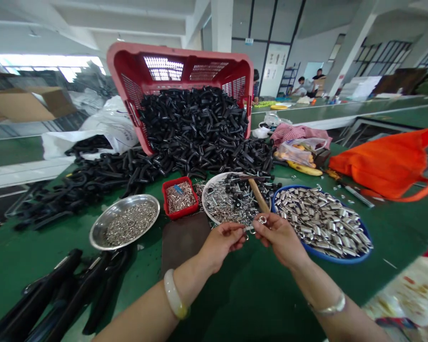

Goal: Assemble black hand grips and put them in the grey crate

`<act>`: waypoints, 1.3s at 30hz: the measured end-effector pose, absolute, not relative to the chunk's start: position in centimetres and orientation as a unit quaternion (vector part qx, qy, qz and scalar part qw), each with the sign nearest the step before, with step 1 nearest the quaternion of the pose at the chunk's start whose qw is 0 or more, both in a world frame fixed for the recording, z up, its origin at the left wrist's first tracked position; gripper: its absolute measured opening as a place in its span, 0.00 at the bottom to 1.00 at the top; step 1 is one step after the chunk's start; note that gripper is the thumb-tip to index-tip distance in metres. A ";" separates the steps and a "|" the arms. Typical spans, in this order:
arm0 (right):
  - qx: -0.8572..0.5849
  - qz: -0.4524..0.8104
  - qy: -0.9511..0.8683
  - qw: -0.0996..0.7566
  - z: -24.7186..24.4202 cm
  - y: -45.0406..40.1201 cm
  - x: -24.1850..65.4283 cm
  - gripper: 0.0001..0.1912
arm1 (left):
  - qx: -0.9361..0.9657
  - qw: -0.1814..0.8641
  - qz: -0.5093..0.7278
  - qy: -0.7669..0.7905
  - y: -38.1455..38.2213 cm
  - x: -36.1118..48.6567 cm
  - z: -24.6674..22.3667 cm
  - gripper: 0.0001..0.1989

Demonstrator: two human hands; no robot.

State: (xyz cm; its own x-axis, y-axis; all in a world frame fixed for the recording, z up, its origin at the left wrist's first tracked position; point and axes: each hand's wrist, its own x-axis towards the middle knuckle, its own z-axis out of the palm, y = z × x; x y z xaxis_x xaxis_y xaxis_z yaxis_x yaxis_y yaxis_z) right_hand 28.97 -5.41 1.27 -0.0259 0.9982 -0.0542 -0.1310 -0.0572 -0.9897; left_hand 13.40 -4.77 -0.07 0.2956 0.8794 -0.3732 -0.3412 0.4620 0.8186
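Note:
Close together over the front of the table, my left hand point(221, 244) and my right hand point(280, 237) meet at the fingertips. A small light metal piece point(248, 228) is pinched in my left fingers; its exact kind is too small to tell. My right thumb and fingers are closed on a small shiny metal ring point(262, 220). Just behind my hands is a white bowl point(209, 216) of loose screws, some with black heads. A hammer point(258, 195) with a wooden handle lies across it. Right of it, a blue basin point(356, 260) holds ribbed metal sleeves.
A red box point(181, 216) of small metal pins stands behind a dark board point(180, 242). Left sits a steel dish point(97, 237) of small parts. A tipped red crate point(116, 61) spills black handle-like parts point(196, 123). An orange bag point(385, 161) lies right; several people are behind.

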 end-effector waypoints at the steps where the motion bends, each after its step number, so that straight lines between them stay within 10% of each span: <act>1: -0.469 0.561 -0.461 0.502 1.1 -5.1 28.3 0.15 | 0.311 0.736 0.419 0.431 -4.9 13.1 0.0 0.11; 32: -0.467 0.690 -0.408 0.374 0.0 0.3 20.2 0.20 | 0.341 0.620 0.581 0.402 -3.1 7.8 -2.0 0.16; 39: -0.465 0.314 -0.691 0.456 -0.2 1.3 19.3 0.13 | 0.343 0.607 0.554 0.455 -2.2 7.5 -2.7 0.13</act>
State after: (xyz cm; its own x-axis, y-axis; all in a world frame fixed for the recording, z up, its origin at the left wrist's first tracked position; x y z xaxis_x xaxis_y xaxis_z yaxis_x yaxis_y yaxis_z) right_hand 19.29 1.28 -0.18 -0.1522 0.9288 0.3380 0.3557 0.3705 -0.8580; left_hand 7.46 -2.18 -2.66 -0.0278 0.9845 -0.1734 -0.3604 0.1519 0.9203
